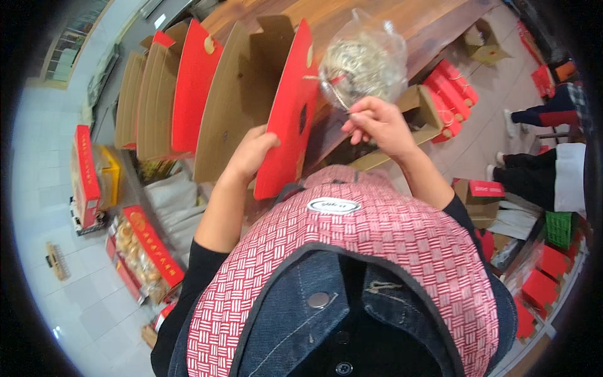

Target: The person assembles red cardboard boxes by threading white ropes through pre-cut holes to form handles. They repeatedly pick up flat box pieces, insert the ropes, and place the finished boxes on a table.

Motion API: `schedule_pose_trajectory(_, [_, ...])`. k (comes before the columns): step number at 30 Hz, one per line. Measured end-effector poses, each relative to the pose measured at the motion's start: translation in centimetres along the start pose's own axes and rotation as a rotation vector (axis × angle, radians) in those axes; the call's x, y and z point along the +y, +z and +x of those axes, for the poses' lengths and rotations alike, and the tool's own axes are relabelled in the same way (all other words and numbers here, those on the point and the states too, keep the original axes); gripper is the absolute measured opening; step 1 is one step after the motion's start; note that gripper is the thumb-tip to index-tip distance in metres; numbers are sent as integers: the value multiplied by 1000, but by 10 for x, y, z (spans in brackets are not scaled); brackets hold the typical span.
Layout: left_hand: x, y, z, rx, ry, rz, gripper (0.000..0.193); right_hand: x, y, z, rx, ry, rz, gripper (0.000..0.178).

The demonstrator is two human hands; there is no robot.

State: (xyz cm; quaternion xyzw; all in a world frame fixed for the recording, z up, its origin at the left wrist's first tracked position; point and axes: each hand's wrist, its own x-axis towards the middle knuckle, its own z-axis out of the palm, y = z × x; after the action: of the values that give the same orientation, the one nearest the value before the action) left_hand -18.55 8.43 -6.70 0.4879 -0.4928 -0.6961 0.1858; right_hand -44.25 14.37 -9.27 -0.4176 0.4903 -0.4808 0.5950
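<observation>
Red-faced flat cardboard box blank [286, 116], standing upright on edge against the brown wooden table [377, 19], is gripped at its lower edge by the left hand [251, 154], fingers closed around it. Similar red-and-brown cardboard blanks [169, 94] lean in a row to the left. Just right, the right hand [377, 122] pinches a clear plastic bag of pale wrapped sweets [363, 63] above the table's edge.
</observation>
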Motion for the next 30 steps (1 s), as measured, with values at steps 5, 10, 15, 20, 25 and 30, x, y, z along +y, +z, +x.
schedule_pose_trajectory(5, [5, 6, -3, 81, -45, -54, 29, 48, 52, 21, 51, -581, -653, 8])
schedule_pose_trajectory(10, [3, 6, -2, 144, -40, 36, 24, 56, 64, 28, -57, -276, -406, 11])
schedule_pose_trajectory(15, [7, 13, -5, 208, -59, 119, 24, 70, 78, 31, -102, 114, 6, 9])
schedule_pose_trajectory(20, [3, 5, 1, 153, -76, 77, 23, 75, 85, 32, -136, 137, 80, 9])
schedule_pose_trajectory(25, [1, 4, 1, 127, -67, 38, 24, 71, 89, 31, -136, 108, 96, 6])
schedule_pose_trajectory(30, [2, 6, 1, 127, -72, 44, 25, 66, 91, 31, -117, 94, 49, 3])
